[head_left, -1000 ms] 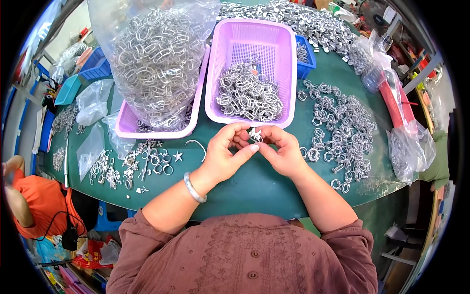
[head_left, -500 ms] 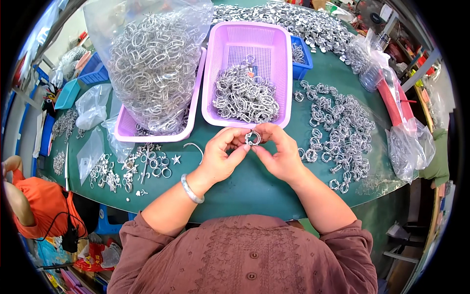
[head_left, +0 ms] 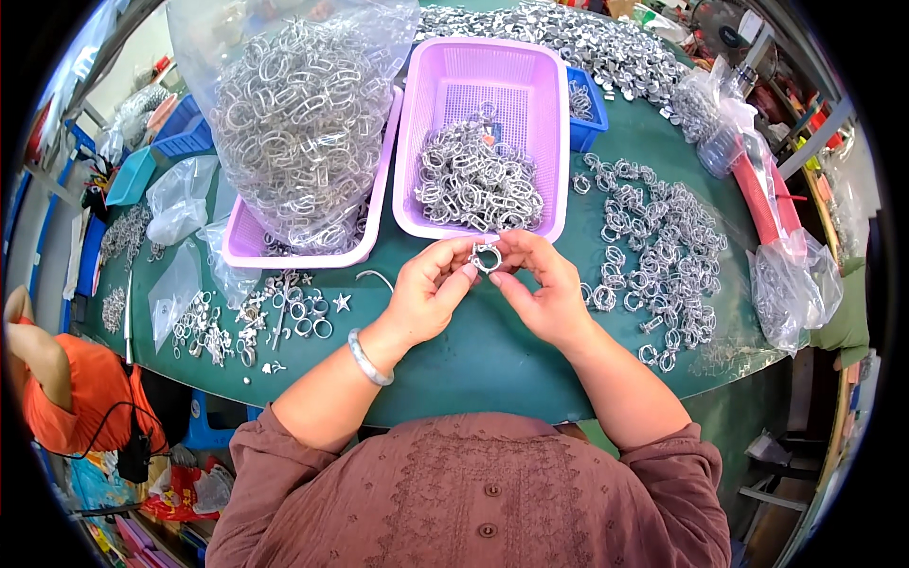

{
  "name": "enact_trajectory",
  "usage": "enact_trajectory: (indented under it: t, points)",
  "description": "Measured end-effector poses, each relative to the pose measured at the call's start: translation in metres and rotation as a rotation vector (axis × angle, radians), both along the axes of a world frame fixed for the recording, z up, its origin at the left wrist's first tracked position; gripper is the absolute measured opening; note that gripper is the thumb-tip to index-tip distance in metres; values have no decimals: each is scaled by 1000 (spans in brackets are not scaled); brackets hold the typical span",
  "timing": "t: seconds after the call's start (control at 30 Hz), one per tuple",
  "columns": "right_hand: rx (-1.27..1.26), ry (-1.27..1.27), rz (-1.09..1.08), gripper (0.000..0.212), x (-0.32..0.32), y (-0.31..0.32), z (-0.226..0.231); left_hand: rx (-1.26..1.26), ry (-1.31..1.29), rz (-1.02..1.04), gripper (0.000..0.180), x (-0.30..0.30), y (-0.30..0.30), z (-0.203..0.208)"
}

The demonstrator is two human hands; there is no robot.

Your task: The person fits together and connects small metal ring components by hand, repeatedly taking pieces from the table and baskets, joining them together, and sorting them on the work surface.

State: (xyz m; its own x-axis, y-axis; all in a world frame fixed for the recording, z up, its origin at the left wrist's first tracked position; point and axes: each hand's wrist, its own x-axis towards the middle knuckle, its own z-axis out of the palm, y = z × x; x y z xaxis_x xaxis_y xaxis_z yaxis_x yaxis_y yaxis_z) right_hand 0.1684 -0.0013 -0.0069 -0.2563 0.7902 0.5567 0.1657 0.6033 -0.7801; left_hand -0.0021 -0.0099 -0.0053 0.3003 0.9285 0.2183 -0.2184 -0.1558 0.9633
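Note:
Between my fingertips is a small silvery metal ring [head_left: 487, 258] with a lump or clasp on its left side. My left hand [head_left: 426, 295] pinches its left edge between thumb and fingers. The fingers of my right hand [head_left: 544, 295] are bent around its right edge, with the thumb at its lower right. Just beyond my hands stands a pink-purple plastic basket [head_left: 554, 142] with a heap of similar silvery rings and links [head_left: 478, 180] in it. To my right, many metal rings [head_left: 663, 246] lie spread over the green table [head_left: 454, 379].
A second purple basket [head_left: 248, 256] at the left bears a large clear bag of metal loops [head_left: 294, 123]. Small rings and charms [head_left: 213, 327] lie left of my arm. Flat metal pieces [head_left: 568, 43] cover the far edge. A person in orange [head_left: 71, 393] is at far left.
The ring has turned slightly and moved a little up and left between my fingers. My right thumb and index finger are spread slightly wider. The baskets shift slightly in view.

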Motion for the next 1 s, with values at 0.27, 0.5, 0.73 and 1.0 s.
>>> enact_trajectory:
  t: [0.27, 0.5, 0.73, 1.0]
  points:
    - [23, -21, 8, 41, -2, -3, 0, -50, 35, -7, 30, -5, -1, -3]
    - [63, -51, -8, 38, -5, -4, 5, -27, 22, -14, 29, -7, -1, -6]
    - [42, -34, 14, 37, -8, -4, 2, -28, 14, -18, 29, -8, 0, -7]
    - [14, -19, -11, 36, -1, -4, 9, -22, -21, -59, 29, -1, 2, 1]
